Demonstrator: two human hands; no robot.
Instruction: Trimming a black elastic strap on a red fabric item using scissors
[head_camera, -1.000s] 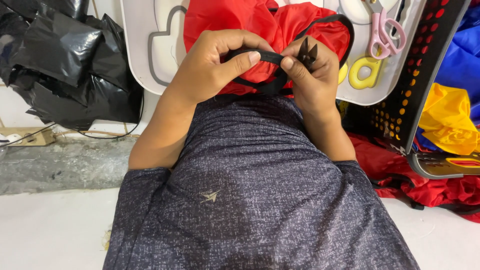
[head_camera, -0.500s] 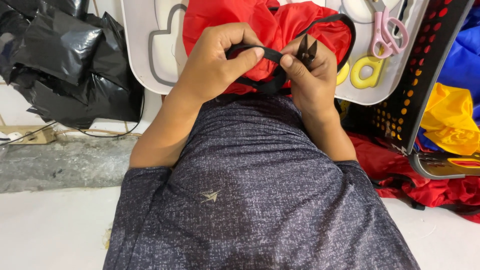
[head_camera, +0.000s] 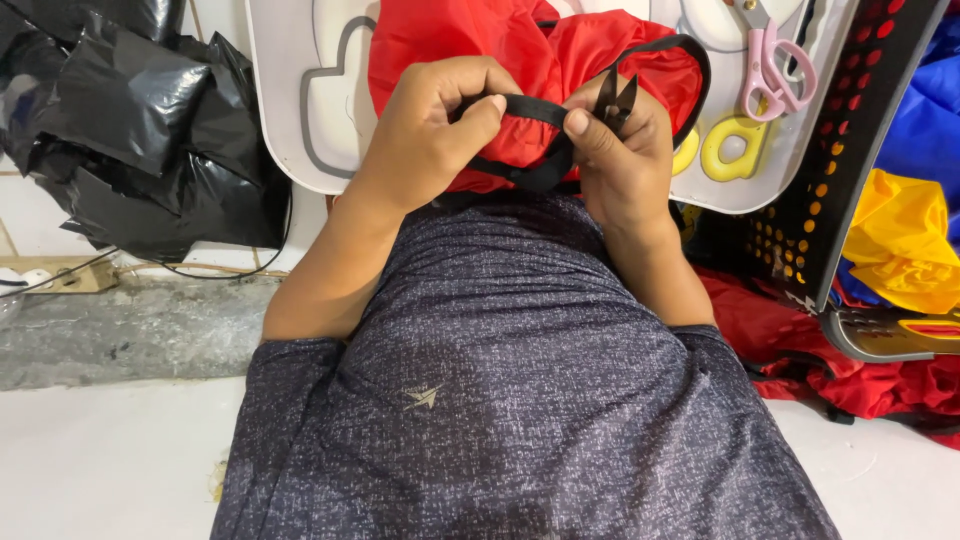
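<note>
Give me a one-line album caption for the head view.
Left hand and right hand stretch a black strap over red fabric, small black snips ready.

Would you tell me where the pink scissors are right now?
In the head view, the pink scissors lie top right on the white board, above a yellow ring.

The left hand (head_camera: 430, 140) pinches a flat black fabric strap (head_camera: 530, 108) stretched across to the right hand (head_camera: 620, 160), whose grip also holds small black thread snips (head_camera: 618, 98) (blades pointing up). Behind lies bunched red fabric (head_camera: 520, 50) on a white worktop (head_camera: 290, 100), with pink-handled scissors (head_camera: 775, 65) nearby.
</note>
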